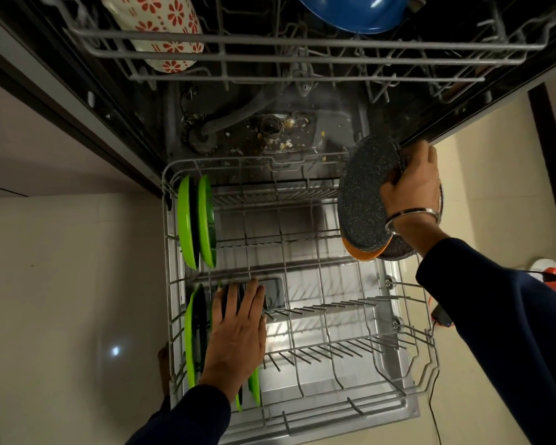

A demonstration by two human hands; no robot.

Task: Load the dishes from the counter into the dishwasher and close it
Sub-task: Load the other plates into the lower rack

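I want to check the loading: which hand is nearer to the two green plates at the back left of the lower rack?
Left. The left hand rests on plates just in front of the two green plates; the right hand grips speckled plates across the rack.

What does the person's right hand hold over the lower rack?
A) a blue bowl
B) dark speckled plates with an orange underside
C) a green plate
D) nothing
B: the right hand grips dark speckled plates, orange underneath, at the right edge of the lower rack; the green plates stand in the rack at the left.
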